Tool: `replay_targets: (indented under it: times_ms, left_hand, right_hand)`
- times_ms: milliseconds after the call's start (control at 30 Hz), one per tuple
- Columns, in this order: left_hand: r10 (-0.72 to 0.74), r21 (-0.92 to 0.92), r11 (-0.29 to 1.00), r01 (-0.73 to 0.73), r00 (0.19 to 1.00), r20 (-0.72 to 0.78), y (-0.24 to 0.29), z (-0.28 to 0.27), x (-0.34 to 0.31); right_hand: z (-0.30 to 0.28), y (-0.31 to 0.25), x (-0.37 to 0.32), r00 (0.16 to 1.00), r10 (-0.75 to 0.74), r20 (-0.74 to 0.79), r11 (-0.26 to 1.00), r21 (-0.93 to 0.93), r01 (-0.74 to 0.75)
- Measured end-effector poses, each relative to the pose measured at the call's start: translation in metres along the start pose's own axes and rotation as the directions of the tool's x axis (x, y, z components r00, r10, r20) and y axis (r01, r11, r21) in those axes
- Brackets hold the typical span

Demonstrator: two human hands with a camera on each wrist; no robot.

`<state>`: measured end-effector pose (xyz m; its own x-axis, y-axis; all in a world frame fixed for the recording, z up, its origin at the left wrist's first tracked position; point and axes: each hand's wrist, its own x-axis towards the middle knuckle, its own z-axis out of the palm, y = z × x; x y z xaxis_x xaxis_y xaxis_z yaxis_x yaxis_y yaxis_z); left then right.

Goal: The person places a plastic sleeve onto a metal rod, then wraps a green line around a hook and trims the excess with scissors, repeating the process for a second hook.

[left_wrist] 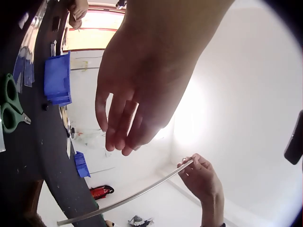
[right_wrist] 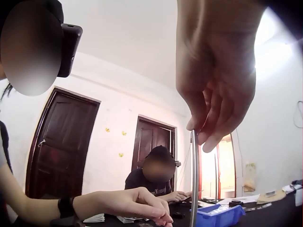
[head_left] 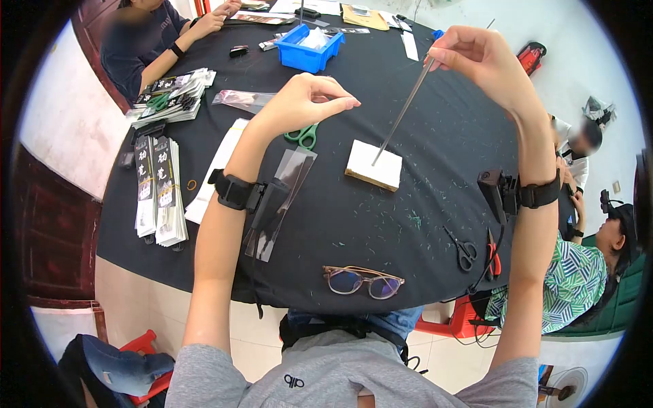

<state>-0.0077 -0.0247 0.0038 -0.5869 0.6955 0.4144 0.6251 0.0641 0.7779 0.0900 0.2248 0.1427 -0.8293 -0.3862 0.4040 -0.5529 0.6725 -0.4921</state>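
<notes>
My right hand [head_left: 476, 64] pinches the upper part of a thin metallic rod [head_left: 408, 102], whose lower end meets the top of a white block [head_left: 375, 163]. The rod leans, its top toward the right hand. In the right wrist view, thumb and fingertips of the right hand [right_wrist: 218, 104] hold the rod [right_wrist: 194, 175]. My left hand [head_left: 306, 102] hovers left of the rod, above the green scissors [head_left: 304, 137], touching nothing, its fingers loosely bent. The left wrist view shows the left hand [left_wrist: 142, 90] with nothing in its fingers.
A blue bin [head_left: 309, 58] stands at the back. Stacked packets [head_left: 163, 183] and clear plastic sleeves [head_left: 289, 190] lie left. Glasses [head_left: 364, 281], black scissors [head_left: 464, 251] and red-handled pliers [head_left: 493, 258] rest near the front edge. Other people sit around the table.
</notes>
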Motion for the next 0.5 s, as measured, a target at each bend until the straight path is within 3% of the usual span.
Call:
replay_targets:
  times_ms: [267, 333, 367, 433, 467, 500]
  left_hand:
    - [-0.004, -0.228, 0.973, 0.029, 0.994, 0.109, -0.012, 0.029, 0.006]
    - [0.006, -0.209, 0.978, 0.017, 0.994, 0.11, -0.013, 0.033, 0.006]
    - [-0.019, -0.176, 0.983, 0.041, 0.992, 0.126, -0.014, 0.032, 0.008]
    - [-0.053, -0.15, 0.986, 0.072, 0.991, 0.125, -0.014, 0.032, 0.009]
    - [-0.054, -0.161, 0.984, 0.074, 0.991, 0.123, -0.013, 0.032, 0.009]
    - [-0.058, -0.17, 0.982, 0.078, 0.991, 0.117, -0.012, 0.031, 0.008]
  right_hand:
    - [0.007, 0.003, -0.005, 1.0, 0.008, -0.029, 0.999, 0.038, -0.007]
    - [0.015, -0.004, -0.011, 0.982, -0.009, -0.19, 0.999, -0.046, 0.0]
    - [0.02, -0.012, -0.018, 0.983, -0.009, -0.183, 0.999, -0.045, 0.001]
    - [0.036, -0.042, -0.035, 0.889, -0.209, -0.407, 0.861, -0.508, -0.03]
    - [0.051, -0.047, -0.045, 0.871, -0.218, -0.441, 0.894, -0.448, -0.003]
    - [0.067, -0.053, -0.057, 0.907, -0.186, -0.379, 0.912, -0.41, 0.016]
